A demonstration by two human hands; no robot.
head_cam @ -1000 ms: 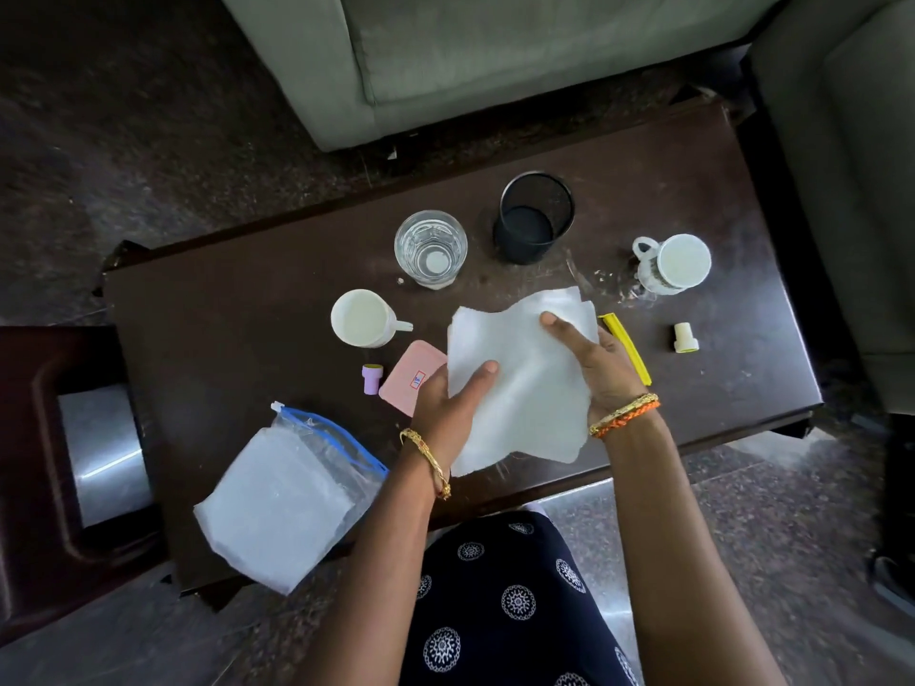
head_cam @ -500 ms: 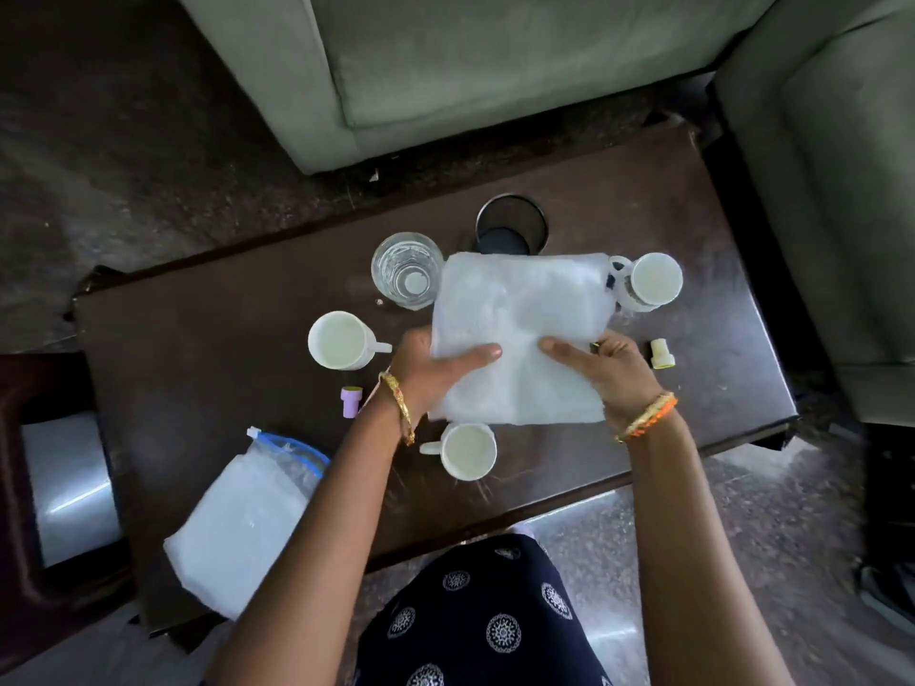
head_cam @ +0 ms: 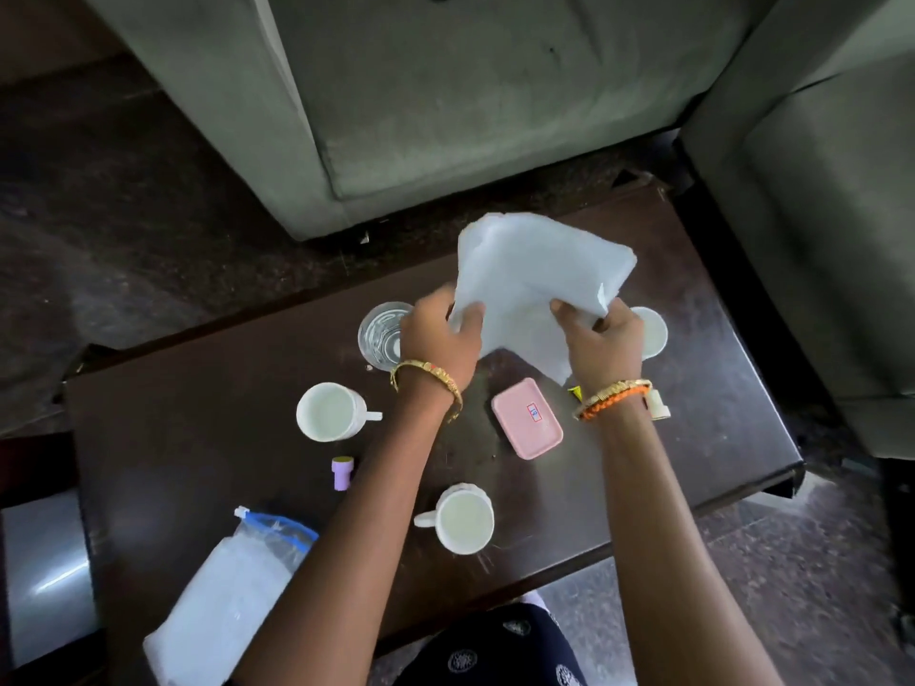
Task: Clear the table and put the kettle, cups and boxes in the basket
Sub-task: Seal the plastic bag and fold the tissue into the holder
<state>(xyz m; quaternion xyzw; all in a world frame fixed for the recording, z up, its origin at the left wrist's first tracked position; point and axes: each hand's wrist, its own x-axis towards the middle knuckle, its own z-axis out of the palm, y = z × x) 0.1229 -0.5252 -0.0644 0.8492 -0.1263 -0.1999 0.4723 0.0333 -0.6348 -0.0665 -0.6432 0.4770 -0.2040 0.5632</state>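
White cloth (head_cam: 534, 284), soft and folded over on itself, held up above the far half of the dark wooden table (head_cam: 198, 423). Left hand (head_cam: 440, 334) pinches its lower left edge, fingers closed on the fabric; right hand (head_cam: 601, 339) grips the lower right, fingers curled round it. Below the cloth: pink rounded-rectangle box (head_cam: 527, 418), smooth plastic, flat on the table between the wrists. Three white cups, glossy: left cup (head_cam: 329, 410), handle pointing right; near cup (head_cam: 463, 518), ribbed, handle left; far cup (head_cam: 651, 331) partly hidden behind the right hand. Clear faceted glass (head_cam: 381, 334) just beside the left hand. Small lilac cylinder (head_cam: 342, 471) upright. Clear zip bag (head_cam: 223, 601), blue seal, near left corner
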